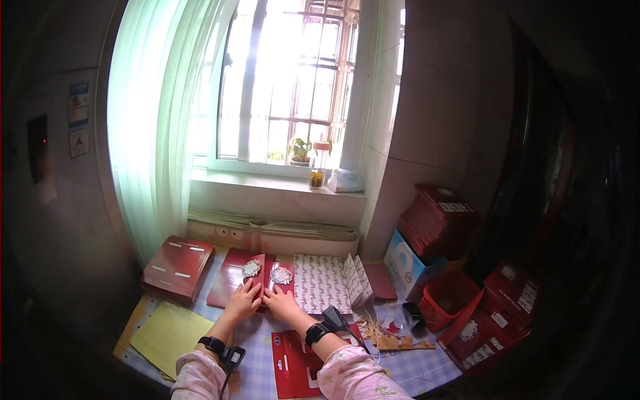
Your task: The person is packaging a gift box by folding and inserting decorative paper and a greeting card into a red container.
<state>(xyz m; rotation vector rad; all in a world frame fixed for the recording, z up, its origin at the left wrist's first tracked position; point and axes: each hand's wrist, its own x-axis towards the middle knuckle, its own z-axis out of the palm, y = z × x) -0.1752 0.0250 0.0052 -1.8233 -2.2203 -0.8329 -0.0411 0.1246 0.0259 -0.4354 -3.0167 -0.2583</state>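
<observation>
A glossy red cardboard piece lies flat before me, with one panel folded up along its right side. That panel bears a pale scalloped cut-out or print. My left hand grips the panel's lower part, fingers over its face. Just right of its raised edge, my right hand touches the cardboard with its fingertips; whether it pinches it is hidden. A second scalloped patch shows on the red part above my right hand. Adjoining on the right is a white panel with a repeated print.
Stacked red cardboard stands left, above a yellow sheet. A red printed sheet lies under my right forearm. Paper scraps, a red plastic basket, a blue-white box and more red cardboard occupy the right.
</observation>
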